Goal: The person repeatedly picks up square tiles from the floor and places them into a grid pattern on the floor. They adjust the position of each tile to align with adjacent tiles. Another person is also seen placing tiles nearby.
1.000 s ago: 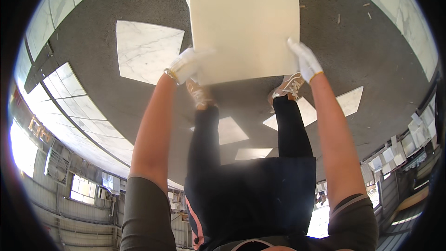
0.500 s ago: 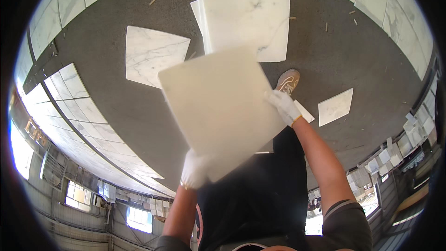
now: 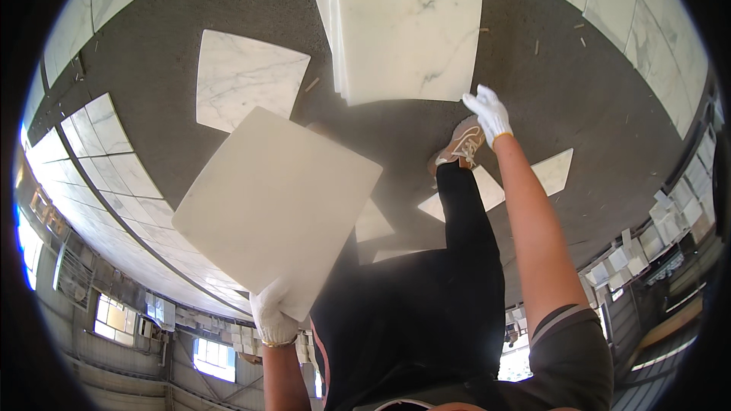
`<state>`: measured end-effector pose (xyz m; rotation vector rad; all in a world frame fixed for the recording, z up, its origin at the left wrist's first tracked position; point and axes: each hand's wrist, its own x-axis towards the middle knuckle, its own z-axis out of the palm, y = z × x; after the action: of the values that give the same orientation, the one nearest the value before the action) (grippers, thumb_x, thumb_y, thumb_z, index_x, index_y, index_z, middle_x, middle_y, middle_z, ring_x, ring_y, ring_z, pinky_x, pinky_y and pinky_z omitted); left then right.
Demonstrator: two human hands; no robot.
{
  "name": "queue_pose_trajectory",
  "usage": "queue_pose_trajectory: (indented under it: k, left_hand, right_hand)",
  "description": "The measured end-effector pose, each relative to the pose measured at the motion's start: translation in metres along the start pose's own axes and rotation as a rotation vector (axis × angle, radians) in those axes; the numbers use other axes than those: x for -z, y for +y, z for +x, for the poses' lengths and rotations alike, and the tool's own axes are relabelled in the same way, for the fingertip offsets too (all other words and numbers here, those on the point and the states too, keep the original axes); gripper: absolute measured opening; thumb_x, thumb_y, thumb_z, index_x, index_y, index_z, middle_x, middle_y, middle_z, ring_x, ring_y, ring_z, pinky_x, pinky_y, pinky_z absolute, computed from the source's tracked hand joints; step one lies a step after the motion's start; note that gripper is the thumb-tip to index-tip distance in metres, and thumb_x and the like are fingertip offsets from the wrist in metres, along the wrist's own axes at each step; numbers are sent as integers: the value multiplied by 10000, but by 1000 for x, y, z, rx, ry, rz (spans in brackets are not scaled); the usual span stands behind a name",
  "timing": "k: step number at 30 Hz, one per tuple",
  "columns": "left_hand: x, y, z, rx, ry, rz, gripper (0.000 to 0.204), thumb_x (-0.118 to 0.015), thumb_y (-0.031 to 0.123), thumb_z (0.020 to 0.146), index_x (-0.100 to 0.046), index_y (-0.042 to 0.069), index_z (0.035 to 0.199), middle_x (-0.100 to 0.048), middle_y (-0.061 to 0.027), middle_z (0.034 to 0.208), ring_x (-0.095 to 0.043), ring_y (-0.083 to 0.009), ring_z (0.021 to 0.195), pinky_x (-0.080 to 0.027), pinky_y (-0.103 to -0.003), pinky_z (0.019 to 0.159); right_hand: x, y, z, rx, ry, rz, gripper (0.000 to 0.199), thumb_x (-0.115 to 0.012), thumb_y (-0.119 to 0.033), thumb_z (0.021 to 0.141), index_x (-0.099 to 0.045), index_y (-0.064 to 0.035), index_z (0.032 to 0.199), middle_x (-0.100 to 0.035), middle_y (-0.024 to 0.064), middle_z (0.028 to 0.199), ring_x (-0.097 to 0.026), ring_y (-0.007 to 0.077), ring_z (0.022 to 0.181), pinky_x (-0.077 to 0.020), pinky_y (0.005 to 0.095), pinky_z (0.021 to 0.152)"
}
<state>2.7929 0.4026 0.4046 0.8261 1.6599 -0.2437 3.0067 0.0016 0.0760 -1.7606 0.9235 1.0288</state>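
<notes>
L hand (image 3: 274, 318), white glove, is clamped on the near corner of a plain off-white tile (image 3: 276, 207), holding it alone now; half a sec ago the R hand (image 3: 489, 112) also gripped that tile's right edge. The R hand, gloved too, has let go and moved up and away, fingers apart and holding nothing, sitting just at the lower right corner of the tile stack (image 3: 403, 34) on the dark floor (image 3: 601, 106); can't tell if it touches. The held tile has swung left and lower in view vs the earlier frame, tilted, well apart from the stack and partly covering a single marble tile (image 3: 244, 76) lying left of the stack. A shoe (image 3: 459, 148) stands just below the stack, w/ broken tile pieces (image 3: 554, 171) beside it. Laid tiles (image 3: 99, 144) curve along the left rim.
</notes>
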Motion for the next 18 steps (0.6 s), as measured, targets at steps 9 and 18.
queue_pose_trajectory:
  k: [9, 18]
  left_hand:
    - [21, -20, 21, 124, -22, -148, 412, -624, 170, 807, -591, -100, 1116, -648, -176, 1064, -687, -308, 945, -598, -401, 817]
    - [19, -31, 2, 158, -23, -231, 308, -611, 80, 806, -604, -62, 1079, -657, -136, 948, -684, -257, 816, -576, -352, 692]
  right_hand:
    - [-23, -27, 106, 61, 137, -310, 1046, -866, -473, 703, -396, 134, 1414, -535, 304, 1358, -560, 303, 1257, -485, 382, 977]
    - [2, -85, 22, -1, -150, -426, 617, -841, -449, 734, -695, 13, 1117, -718, 102, 1023, -670, 211, 884, -531, 357, 600]
